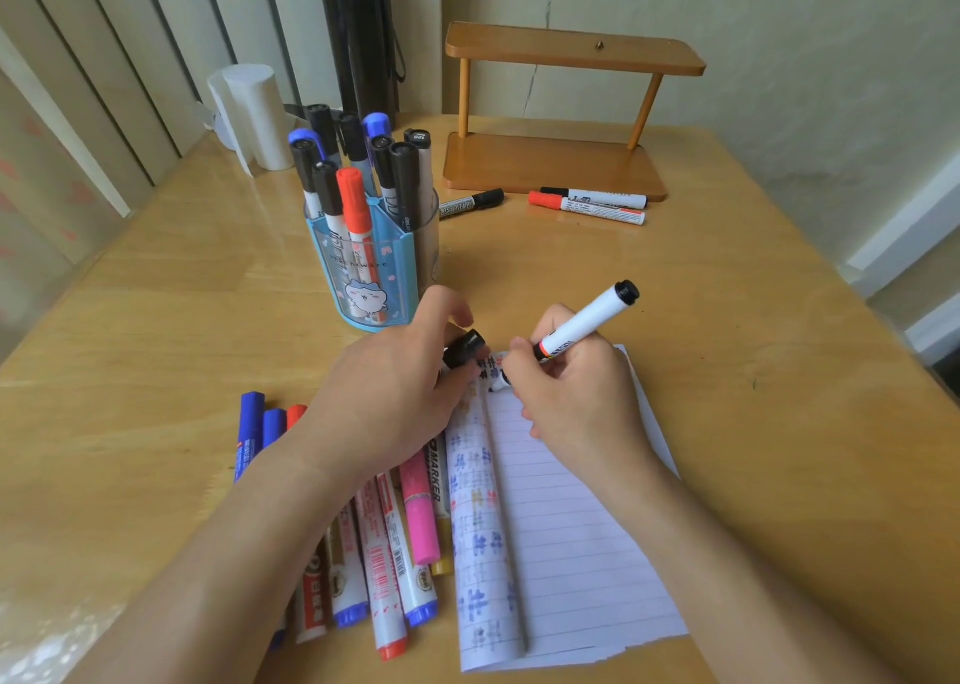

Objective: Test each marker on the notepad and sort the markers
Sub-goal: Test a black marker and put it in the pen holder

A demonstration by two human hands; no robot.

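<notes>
My right hand (566,397) grips a white marker with a black end (589,322), its tip down on the top of the lined notepad (571,538). The page's left strip is filled with coloured test scribbles. My left hand (395,387) rests at the notepad's upper left and pinches the marker's black cap (465,348). A blue pen holder (371,262) behind my hands is full of upright markers. Several markers lie in a pile (384,553) left of the notepad, partly under my left forearm. Three markers (587,205) lie near the wooden shelf.
A two-tier wooden shelf (561,163) stands at the back of the wooden table (753,350). A black cylinder (358,38) and a white paper roll (254,111) stand at the back left. The table's right edge runs close to the wall.
</notes>
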